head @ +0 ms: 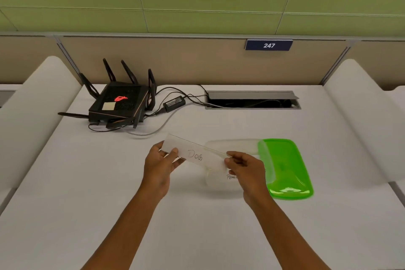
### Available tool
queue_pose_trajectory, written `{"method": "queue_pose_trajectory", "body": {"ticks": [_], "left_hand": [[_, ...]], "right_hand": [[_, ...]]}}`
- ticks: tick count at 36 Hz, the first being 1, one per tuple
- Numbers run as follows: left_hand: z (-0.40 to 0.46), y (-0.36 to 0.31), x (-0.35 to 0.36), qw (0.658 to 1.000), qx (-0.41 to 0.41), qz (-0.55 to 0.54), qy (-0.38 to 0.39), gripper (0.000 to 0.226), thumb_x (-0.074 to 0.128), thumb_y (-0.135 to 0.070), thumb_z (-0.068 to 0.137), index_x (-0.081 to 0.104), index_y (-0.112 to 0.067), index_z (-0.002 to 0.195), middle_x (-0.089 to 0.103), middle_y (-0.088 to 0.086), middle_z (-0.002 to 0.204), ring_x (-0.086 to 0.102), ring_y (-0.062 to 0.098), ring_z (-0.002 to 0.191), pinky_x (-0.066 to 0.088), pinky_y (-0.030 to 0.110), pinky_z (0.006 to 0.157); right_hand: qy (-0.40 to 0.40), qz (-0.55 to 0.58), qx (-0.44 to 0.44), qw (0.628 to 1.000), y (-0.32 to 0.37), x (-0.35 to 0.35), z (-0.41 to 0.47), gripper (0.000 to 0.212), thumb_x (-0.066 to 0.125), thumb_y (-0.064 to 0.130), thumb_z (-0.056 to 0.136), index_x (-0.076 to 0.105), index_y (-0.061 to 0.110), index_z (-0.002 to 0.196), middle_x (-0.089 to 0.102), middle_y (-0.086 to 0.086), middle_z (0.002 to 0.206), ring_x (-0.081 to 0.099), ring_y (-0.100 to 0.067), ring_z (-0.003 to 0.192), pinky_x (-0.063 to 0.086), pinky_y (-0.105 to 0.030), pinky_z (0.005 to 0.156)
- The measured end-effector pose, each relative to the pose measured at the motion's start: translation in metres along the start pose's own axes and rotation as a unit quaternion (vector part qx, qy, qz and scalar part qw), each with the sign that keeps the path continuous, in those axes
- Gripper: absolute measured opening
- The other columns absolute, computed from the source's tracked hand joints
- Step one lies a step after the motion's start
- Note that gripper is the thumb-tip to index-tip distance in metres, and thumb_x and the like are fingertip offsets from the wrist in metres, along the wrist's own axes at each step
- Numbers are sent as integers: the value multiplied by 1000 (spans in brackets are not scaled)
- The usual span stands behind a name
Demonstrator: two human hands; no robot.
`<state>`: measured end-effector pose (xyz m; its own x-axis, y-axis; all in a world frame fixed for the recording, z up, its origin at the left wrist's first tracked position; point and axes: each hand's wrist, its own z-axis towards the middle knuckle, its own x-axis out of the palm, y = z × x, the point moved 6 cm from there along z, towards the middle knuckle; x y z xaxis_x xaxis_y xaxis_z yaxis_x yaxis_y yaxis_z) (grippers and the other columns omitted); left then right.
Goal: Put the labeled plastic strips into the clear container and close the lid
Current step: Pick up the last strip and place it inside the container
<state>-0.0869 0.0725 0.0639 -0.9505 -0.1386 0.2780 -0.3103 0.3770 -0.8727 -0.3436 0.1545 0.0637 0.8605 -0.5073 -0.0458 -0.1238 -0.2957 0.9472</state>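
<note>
A translucent plastic strip [197, 153] with "DOG" written on it is held above the desk between both hands. My left hand [160, 164] pinches its left end and my right hand [245, 169] pinches its right end. Under the strip's right half lies the clear container [221, 184], open. Inside it another strip [231, 177] shows a label starting "PENG", partly hidden by my right hand. The green lid [287, 169] lies flat on the desk against the container's right side.
A black router [119, 103] with antennas, its power brick [174, 103] and cables sit at the back left. An open cable slot [252, 99] is set in the desk's back edge. White side partitions [37, 103] flank the white desk [87, 204].
</note>
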Motion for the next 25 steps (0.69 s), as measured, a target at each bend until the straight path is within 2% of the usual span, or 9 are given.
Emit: {"method": "queue_pose_trajectory", "body": {"ticks": [5, 7, 9, 11, 14, 17, 21, 25], "left_hand": [[0, 6, 17, 995, 32, 91, 2, 25, 69, -1, 93, 68, -18, 112, 74, 5, 112, 74, 24, 104, 64, 34, 79], [-1, 9, 25, 986, 61, 153, -3, 23, 68, -4, 94, 70, -22, 107, 75, 2, 109, 73, 22, 103, 64, 29, 76], [-4, 12, 34, 972, 93, 215, -4, 24, 67, -6, 94, 71, -28, 103, 74, -4, 106, 72, 18, 101, 64, 30, 76], [-7, 16, 44, 957, 116, 266, 2, 26, 67, -7, 94, 70, -31, 102, 73, -9, 103, 70, 13, 96, 64, 34, 79], [-13, 23, 59, 938, 138, 319, 9, 27, 68, -8, 92, 69, -34, 100, 72, -11, 100, 67, 0, 86, 58, 27, 80], [-17, 30, 72, 918, 143, 370, 9, 23, 69, -13, 92, 68, -34, 103, 68, -8, 104, 66, 1, 85, 52, 20, 76], [-17, 43, 82, 898, 104, 427, 12, 20, 68, -20, 93, 69, -29, 111, 65, -1, 106, 66, 8, 89, 55, 29, 79], [-16, 56, 83, 890, 47, 454, 18, 23, 67, -24, 94, 69, -23, 117, 67, -2, 95, 65, 15, 87, 56, 33, 80]], "right_hand": [[-13, -66, -42, 997, 10, -40, 19, 24, 82, 4, 81, 83, 23, 95, 79, -3, 80, 68, -8, 67, 61, -36, 72], [-21, -103, -62, 993, 14, -54, 26, 23, 83, 7, 81, 83, 23, 96, 79, 0, 79, 67, -9, 68, 60, -35, 75], [-32, -137, -82, 987, 18, -67, 33, 21, 84, 10, 81, 84, 23, 97, 78, 3, 76, 65, -5, 63, 57, -26, 71], [-44, -173, -101, 979, 21, -79, 39, 19, 84, 12, 81, 84, 23, 96, 76, 6, 73, 63, 1, 58, 49, -11, 64], [-56, -226, -121, 965, 26, -94, 47, 17, 84, 13, 81, 83, 23, 95, 75, 9, 75, 64, 4, 62, 45, -4, 63], [-58, -266, -126, 954, 26, -105, 55, 17, 82, 13, 82, 83, 22, 97, 75, 6, 79, 66, -4, 68, 43, -7, 62], [-54, -306, -133, 941, 22, -114, 64, 19, 80, 13, 84, 83, 20, 101, 76, 3, 84, 69, -17, 80, 51, -28, 75], [-43, -347, -145, 926, 15, -115, 68, 18, 79, 13, 84, 82, 20, 101, 68, 8, 82, 64, -13, 77, 46, -27, 74]]}}
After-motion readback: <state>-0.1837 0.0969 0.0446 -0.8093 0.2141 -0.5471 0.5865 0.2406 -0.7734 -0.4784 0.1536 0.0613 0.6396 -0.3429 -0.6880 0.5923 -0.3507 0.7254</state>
